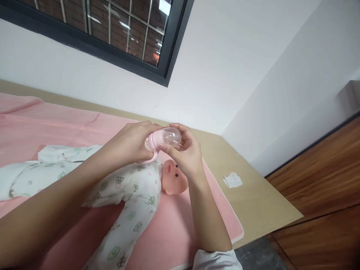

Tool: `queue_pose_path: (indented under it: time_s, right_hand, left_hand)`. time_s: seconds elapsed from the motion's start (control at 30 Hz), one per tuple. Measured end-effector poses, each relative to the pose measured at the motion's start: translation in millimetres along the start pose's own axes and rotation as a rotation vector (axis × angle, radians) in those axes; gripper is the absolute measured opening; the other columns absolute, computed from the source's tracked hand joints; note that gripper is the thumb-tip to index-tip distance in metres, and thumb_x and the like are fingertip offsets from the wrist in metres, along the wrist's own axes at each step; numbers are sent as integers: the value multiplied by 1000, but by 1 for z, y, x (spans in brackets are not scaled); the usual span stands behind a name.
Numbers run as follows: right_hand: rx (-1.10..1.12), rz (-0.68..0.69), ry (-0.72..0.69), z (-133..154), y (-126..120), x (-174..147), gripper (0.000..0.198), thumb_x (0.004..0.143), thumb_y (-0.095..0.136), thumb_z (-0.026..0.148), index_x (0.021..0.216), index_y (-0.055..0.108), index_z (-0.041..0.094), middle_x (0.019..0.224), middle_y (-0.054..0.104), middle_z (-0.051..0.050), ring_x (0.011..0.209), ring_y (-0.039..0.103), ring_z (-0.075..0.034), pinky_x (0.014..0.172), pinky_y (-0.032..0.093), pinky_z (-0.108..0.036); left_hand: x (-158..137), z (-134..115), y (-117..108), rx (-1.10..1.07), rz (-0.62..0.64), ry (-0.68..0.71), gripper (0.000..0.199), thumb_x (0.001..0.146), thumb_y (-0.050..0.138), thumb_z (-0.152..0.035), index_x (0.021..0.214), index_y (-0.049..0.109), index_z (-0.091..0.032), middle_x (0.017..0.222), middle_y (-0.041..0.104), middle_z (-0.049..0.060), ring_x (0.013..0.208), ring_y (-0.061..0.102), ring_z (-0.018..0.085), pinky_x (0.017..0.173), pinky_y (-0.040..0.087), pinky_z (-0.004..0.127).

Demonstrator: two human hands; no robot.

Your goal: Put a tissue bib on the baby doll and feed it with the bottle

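A baby bottle point(155, 139) with a pink collar and a clear dome cap point(172, 136) is held between my two hands, tilted nearly on its side. My left hand point(137, 138) wraps round the bottle's body, next to a pink handle. Around the clear cap close the fingers and thumb of my right hand point(189, 148). Beneath them a baby doll point(174, 182) lies on its back, in white clothes with a green animal print. My left forearm hides part of its body.
The doll rests on a pink mat point(168, 225) over a wooden tabletop point(253, 202). A crumpled white tissue point(233, 180) lies right of the mat. A white wall with a dark-framed window point(165, 71) stands behind, and wood-grain panels point(323, 176) are at the right.
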State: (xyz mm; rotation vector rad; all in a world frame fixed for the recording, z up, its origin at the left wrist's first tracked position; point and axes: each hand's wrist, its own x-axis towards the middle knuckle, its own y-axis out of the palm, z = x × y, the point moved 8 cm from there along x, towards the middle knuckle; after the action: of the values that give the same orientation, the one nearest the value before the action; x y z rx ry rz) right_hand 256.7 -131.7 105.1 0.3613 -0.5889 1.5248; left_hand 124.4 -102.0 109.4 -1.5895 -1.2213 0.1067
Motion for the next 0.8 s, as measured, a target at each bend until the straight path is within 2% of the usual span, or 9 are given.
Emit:
queue_pose_path:
  time_s: [0.2, 0.37, 0.47, 0.67, 0.8]
  right_hand:
    - [1, 73, 47, -1, -4, 2, 59, 62, 86, 49, 112, 66, 25, 112, 69, -3, 99, 67, -19, 87, 60, -36]
    - [13, 115, 98, -2, -3, 1, 60, 58, 90, 48, 108, 66, 24, 121, 66, -6, 102, 66, -21, 90, 58, -37]
    - [13, 107, 101, -4, -3, 2, 60, 57, 90, 48, 107, 64, 25, 121, 65, -5, 104, 65, -21, 90, 58, -36]
    - [16, 78, 83, -7, -3, 5, 60, 60, 88, 49, 108, 61, 25, 115, 66, -5, 104, 64, -20, 89, 58, -37]
    - [-4, 65, 75, -8, -4, 6, 61, 60, 87, 50, 109, 60, 25, 117, 66, -5, 105, 63, -21, 90, 57, -37]
  left_hand:
    - [0, 0, 2, -8, 3, 21, 60, 60, 53, -21, 117, 68, -27, 102, 70, 1, 88, 63, 22, 69, 44, 28]
    - [2, 0, 4, 48, -14, 74, 42, 60, 55, -21, 99, 69, -25, 101, 70, 0, 91, 63, 21, 74, 42, 29]
    - [3, 1, 6, 75, -17, 91, 36, 62, 54, -21, 95, 68, -24, 100, 70, -1, 92, 63, 21, 75, 41, 29]
    - [3, 2, 7, 61, -13, 66, 49, 66, 55, -22, 112, 67, -29, 100, 69, -1, 93, 63, 21, 77, 40, 30]
    - [4, 3, 5, 41, 3, 7, 50, 64, 56, -21, 112, 67, -29, 102, 70, -1, 94, 63, 23, 81, 41, 31]
